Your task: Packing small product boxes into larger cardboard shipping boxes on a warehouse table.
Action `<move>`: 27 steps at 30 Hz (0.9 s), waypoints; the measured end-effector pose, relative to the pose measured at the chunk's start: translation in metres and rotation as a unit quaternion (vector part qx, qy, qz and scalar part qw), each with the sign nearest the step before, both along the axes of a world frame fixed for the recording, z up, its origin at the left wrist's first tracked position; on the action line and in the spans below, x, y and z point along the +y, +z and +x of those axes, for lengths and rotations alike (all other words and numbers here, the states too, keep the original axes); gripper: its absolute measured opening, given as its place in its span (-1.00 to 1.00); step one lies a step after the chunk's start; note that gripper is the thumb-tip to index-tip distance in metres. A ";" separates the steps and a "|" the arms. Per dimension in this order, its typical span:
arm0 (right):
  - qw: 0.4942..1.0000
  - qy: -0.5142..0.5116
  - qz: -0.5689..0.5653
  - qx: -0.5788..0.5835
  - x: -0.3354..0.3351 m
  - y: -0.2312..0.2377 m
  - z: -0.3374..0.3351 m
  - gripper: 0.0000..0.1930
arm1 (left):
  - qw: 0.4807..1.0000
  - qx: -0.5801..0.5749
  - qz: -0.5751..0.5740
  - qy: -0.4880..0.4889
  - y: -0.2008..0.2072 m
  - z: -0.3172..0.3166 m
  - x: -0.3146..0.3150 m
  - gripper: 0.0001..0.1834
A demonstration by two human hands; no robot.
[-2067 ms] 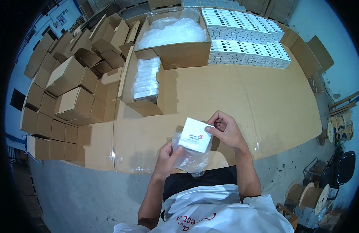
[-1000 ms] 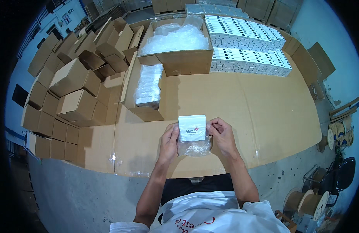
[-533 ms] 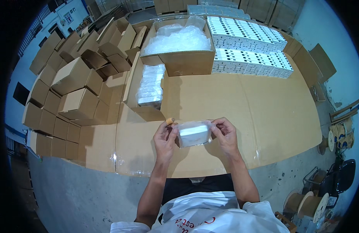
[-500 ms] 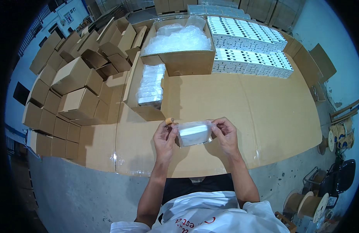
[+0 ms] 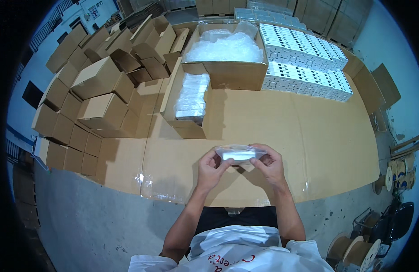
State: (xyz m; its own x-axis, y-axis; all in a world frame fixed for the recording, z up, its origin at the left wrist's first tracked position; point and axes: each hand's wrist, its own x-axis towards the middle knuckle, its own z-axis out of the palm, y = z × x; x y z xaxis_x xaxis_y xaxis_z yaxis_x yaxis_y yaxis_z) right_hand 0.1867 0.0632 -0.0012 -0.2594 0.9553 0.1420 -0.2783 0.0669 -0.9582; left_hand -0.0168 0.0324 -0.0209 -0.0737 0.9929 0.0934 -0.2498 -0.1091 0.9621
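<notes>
White box, slim, inside shiny clear plastic

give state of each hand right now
Left hand: closed, holding the left end of the bagged white box.
Right hand: closed, holding its right end.

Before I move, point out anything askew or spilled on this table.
The open cartons at the back left look jumbled and tilted, unlike the neatly stacked white boxes at back right. Nothing looks spilled on the table.

White box in clear bag between left hand and right hand, above cardboard-covered table.
</notes>
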 end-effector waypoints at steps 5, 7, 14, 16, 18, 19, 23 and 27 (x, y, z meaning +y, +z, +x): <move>0.998 0.040 0.023 -0.040 0.005 0.006 0.008 -0.90 | 1.000 0.000 -0.018 0.009 0.004 -0.004 0.000 -0.75; 0.998 0.043 0.011 -0.048 0.006 0.005 0.006 -0.93 | 1.000 0.008 -0.009 0.012 0.010 -0.008 0.000 -0.81; 0.997 -0.070 0.022 -0.013 0.009 -0.002 -0.002 -0.95 | 0.989 0.105 -0.055 0.089 0.029 -0.003 0.008 -0.78; 0.996 -0.083 0.025 0.007 0.008 -0.002 -0.005 -0.94 | 0.986 0.117 -0.049 0.108 0.028 0.003 0.010 -0.76; 0.990 -0.139 0.029 0.016 0.009 0.000 -0.007 -0.90 | 0.982 0.114 -0.081 0.124 0.025 0.007 0.013 -0.75; 0.990 -0.138 0.030 0.016 0.011 -0.002 -0.002 -0.90 | 0.982 0.114 -0.080 0.125 0.023 0.006 0.014 -0.75; 0.977 -0.060 0.132 -0.159 0.016 0.004 0.008 -0.81 | 0.986 0.086 -0.103 0.104 0.017 -0.001 0.017 -0.71; 0.982 -0.026 0.104 -0.157 0.011 0.007 0.002 -0.83 | 0.986 0.053 -0.141 0.074 0.013 -0.014 0.013 -0.76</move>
State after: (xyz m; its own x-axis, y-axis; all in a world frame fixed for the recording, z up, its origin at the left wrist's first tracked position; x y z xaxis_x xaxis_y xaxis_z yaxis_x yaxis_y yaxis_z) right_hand 0.1889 0.0745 0.0058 -0.2740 0.9270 0.2562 0.0377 0.2765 -0.9603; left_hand -0.0309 0.0458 -0.0077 -0.2239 0.9598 -0.1692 -0.1474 0.1382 0.9794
